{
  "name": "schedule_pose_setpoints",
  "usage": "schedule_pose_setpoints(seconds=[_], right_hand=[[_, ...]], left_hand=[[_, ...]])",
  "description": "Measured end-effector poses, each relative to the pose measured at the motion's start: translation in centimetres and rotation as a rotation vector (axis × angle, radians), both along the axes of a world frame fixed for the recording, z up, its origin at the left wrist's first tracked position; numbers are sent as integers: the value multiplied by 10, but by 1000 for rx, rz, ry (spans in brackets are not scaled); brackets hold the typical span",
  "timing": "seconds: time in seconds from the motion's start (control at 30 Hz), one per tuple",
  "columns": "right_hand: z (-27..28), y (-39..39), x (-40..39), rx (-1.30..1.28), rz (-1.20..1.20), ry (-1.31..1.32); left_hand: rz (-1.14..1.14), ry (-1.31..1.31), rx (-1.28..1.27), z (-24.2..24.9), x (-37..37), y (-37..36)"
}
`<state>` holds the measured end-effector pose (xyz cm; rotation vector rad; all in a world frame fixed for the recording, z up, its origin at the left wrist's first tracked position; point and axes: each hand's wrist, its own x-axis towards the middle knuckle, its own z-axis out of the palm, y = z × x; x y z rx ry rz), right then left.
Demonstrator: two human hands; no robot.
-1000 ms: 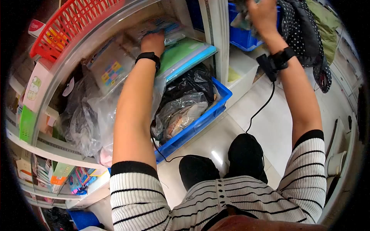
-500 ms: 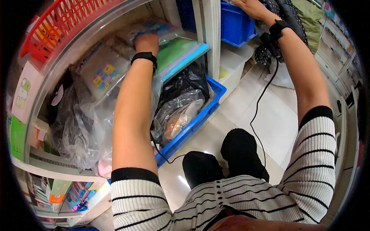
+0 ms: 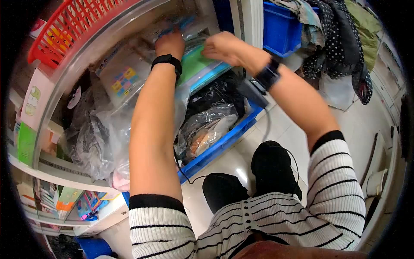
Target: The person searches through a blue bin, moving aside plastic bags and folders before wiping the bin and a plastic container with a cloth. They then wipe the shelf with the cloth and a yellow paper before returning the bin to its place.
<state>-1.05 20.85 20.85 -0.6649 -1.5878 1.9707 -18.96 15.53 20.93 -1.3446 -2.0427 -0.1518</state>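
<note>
A clear plastic packet (image 3: 195, 38) lies at top centre under the left hand (image 3: 170, 44). The right hand (image 3: 226, 48), curled, is over the green folder (image 3: 195, 62); I can't tell either grip. White shelving (image 3: 255, 39) frames them, with floor tiles (image 3: 282, 125) right of centre. Moments ago, that right hand was at the upper-right blue bin (image 3: 282, 30).

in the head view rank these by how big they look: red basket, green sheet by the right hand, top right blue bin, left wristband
1. Red basket, cut off by the frame
2. Green sheet and blue bin: too alike to rank, both partly hidden
3. Left wristband
</note>
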Motion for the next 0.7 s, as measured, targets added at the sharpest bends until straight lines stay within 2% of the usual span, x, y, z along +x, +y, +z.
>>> schedule_pose_setpoints(seconds=[0.03,0.1,0.13,0.17,0.23,0.27,0.3,0.33,0.4,0.43,0.5,0.53,0.57,0.63,0.7], right_hand=[[-4,14,-25,-4,17,4],[-26,52,-79,-53,-78,-191],[-42,72,-95,-378,-125,44],[-41,67,-92,-384,-105,48],[-32,50,-80,1195,-112,-590],[-51,81,-119,1218,-104,-710],[-46,72,-110,1212,-92,-697],[-34,55,-88,1456,-16,-771],[-40,75,-99,1228,-107,-412],[-41,79,-103,1227,-103,-396],[-39,76,-114,1360,-28,-569],[-112,114,-256,1575,-195,-671],[-107,111,-250,1575,-194,-657],[-92,92,-204,1269,120,-438],[-78,81,-172,1245,109,-453]], left_hand=[[12,0,13,2,1,-1],[82,-89,-18,15,12,-6],[135,-183,-41,20,14,-7],[155,-174,-44,21,13,-8],[160,-145,-7,25,10,-9],[175,-137,-11,26,10,-10],[160,-120,12,25,12,-11],[142,-103,35,25,13,-11],[159,-78,28,30,15,-11],[163,-56,27,33,15,-11],[192,-78,-7,38,20,-12],[206,-112,-40,39,22,-13],[215,-104,-40,40,23,-12],[204,-98,-38,32,21,-9],[225,-90,-47,29,19,-6]])
